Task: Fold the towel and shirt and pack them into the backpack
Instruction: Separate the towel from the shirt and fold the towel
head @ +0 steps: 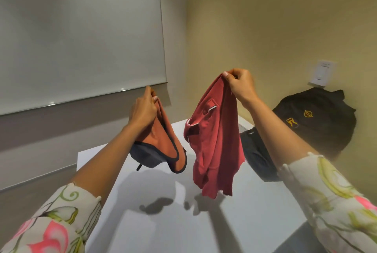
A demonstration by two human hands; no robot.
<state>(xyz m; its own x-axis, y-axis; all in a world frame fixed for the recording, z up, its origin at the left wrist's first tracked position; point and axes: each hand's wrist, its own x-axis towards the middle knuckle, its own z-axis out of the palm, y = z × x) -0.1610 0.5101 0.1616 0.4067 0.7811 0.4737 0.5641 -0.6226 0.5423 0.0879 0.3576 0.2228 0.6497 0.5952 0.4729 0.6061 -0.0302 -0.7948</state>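
While a white worktop (pixel 255 222) lies below and a black backpack (pixel 318 122) sits at right, a red shirt (pixel 216 146) hangs from the right hand (pixel 240 87), an orange towel (pixel 163 144) from the left hand (pixel 142 109) (probably lifted to shake flat), fingers (pixel 229 76) pinched on each top edge.

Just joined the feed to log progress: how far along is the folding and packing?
Nothing looks done yet. In hand: the left hand grips the orange towel with dark edging and the right hand pinches the red polo shirt, both dangling unfolded above the white table. To do: folding both and packing them into the black backpack with yellow logos at far right.
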